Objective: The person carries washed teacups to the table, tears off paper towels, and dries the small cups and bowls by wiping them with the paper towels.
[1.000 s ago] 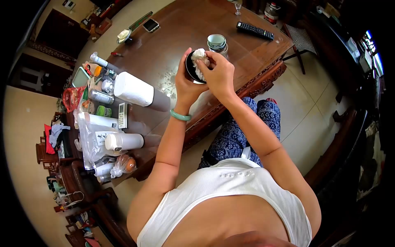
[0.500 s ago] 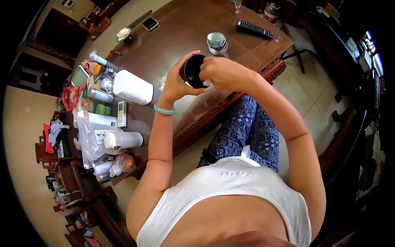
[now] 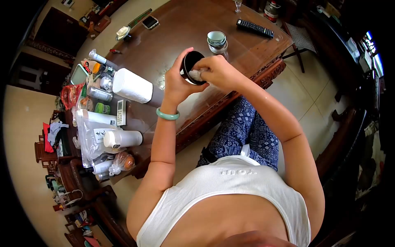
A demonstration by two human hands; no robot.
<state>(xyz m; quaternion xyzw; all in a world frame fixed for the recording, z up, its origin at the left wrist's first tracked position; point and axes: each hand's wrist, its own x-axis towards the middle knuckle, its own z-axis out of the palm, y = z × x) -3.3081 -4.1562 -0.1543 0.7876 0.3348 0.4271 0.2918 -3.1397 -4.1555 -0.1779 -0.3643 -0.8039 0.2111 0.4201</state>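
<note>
My left hand (image 3: pixel 177 85), with a green bangle (image 3: pixel 168 114) at the wrist, is wrapped round a dark cup (image 3: pixel 189 61) and tilts its mouth toward me. The fingers of my right hand (image 3: pixel 220 73) reach into that mouth, closed on a crumpled white tissue (image 3: pixel 195 75) pressed to the inner wall near the rim. Part of the tissue is hidden by the fingers. Just beyond my hands, small stacked bowls (image 3: pixel 216 38) rest on a glass jar (image 3: pixel 219 49) on the wooden table (image 3: pixel 181 35).
To the left stand a paper towel roll (image 3: pixel 132 85), a white thermos (image 3: pixel 122 139), a small remote (image 3: pixel 121 112) and several bottles and bags. Farther back lie a phone (image 3: pixel 150 22), a black remote control (image 3: pixel 255 29) and a small stemmed glass (image 3: pixel 238 6). A carved table edge (image 3: pixel 247 84) runs below my right forearm.
The cup has shifted slightly left and tilted differently in my left hand. My right hand has moved slightly left and down, and more of the white tissue shows at the rim.
</note>
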